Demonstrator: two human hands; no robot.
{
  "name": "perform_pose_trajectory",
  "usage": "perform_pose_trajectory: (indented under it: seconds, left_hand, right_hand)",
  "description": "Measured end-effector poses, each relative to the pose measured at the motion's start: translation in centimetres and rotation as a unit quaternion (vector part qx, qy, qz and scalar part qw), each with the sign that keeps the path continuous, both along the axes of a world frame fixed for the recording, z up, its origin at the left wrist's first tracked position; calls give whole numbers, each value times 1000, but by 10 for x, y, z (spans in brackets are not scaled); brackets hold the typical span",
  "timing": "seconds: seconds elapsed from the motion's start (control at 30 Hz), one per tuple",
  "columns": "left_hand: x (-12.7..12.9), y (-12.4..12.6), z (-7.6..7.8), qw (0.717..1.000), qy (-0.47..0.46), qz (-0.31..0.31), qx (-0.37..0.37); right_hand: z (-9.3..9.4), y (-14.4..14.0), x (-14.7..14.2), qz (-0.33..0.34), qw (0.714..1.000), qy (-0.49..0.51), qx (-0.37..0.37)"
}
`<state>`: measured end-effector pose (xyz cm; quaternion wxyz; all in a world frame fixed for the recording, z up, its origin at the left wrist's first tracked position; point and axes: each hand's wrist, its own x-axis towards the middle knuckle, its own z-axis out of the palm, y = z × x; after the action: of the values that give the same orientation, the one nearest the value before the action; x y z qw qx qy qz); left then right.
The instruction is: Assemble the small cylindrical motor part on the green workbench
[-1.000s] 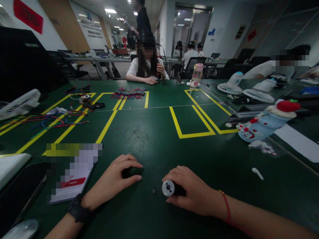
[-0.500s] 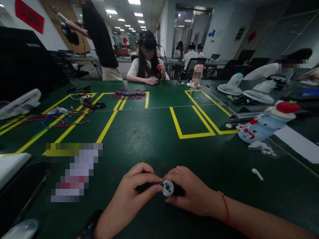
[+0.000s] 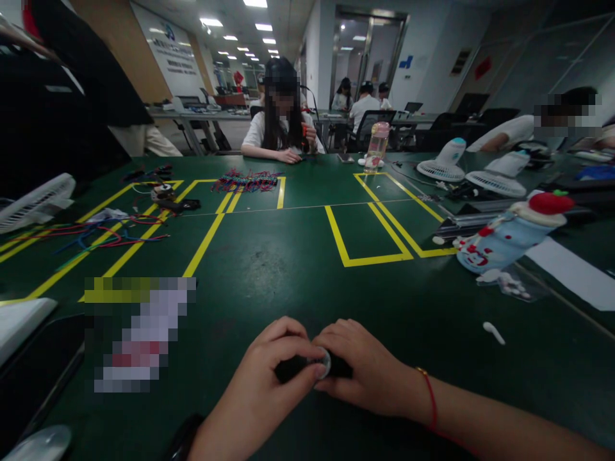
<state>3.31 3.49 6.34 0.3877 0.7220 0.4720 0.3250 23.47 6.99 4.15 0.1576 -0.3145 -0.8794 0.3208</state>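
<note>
A small silver round-faced motor (image 3: 327, 363) is in front of me at the near middle of the table. My right hand (image 3: 358, 362) is wrapped round its body from the right, fingers on top and thumb below. From the left, my left hand (image 3: 283, 368) reaches across with thumb and forefinger pinched close together over the motor's round face. Those fingertips cover the middle of the face, so anything small between them is hidden. Only the right rim of the motor shows clearly.
A white earphone (image 3: 494, 333) and a blue snowman cup (image 3: 504, 237) are at my right. Loose wires (image 3: 110, 234) and a small fan (image 3: 36, 203) are at the left, a computer mouse (image 3: 43, 445) at the near left. Across the table sits a person (image 3: 281, 128).
My left thumb and forefinger have moved right, from the motor's left edge onto its face, covering most of it. My right hand keeps its hold. The standing person has moved left.
</note>
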Motion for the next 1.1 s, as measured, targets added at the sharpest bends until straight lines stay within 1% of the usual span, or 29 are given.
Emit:
perform_pose_trajectory:
  seconds: [0.1, 0.2, 0.27, 0.33, 0.4, 0.5, 0.57, 0.67, 0.87, 0.93, 1.03, 1.1]
  left_hand:
    - [-4, -2, 1, 1000, 9, -7, -8]
    - [-17, 2, -5, 999, 47, 11, 0]
    - [-33, 11, -14, 996, 78, 39, 8]
    - [-52, 25, -24, 990, 113, 82, 24]
    - [-72, 39, -32, 985, 122, 115, 32]
    - [-94, 52, -38, 978, 129, 159, 39]
    - [-101, 55, -38, 975, 132, 172, 41]
    - [-101, 53, -38, 978, 131, 159, 41]
    - [-91, 47, -38, 986, 126, 99, 40]
    - [-82, 41, -35, 990, 121, 64, 39]
    - [-60, 27, -27, 994, 101, 11, 36]
    - [-41, 17, -20, 998, 53, -25, 30]
  right_hand:
    - [0, 1, 0, -1, 1000, 0, 1]
    - [0, 1, 1, -2, 1000, 1, -2]
    - [0, 1, 2, -2, 1000, 4, -8]
    - [0, 0, 4, -1, 1000, 8, -16]
    - [1, -1, 5, 1, 1000, 11, -26]
    - [1, -1, 5, 2, 999, 16, -31]
    - [1, -1, 6, 2, 999, 19, -31]
    - [1, -1, 6, 2, 999, 21, -32]
    - [1, 0, 5, 1, 999, 19, -32]
    - [1, 0, 5, 2, 999, 21, -27]
    - [0, 0, 4, 1, 1000, 17, -17]
    - [0, -1, 3, 1, 1000, 9, -11]
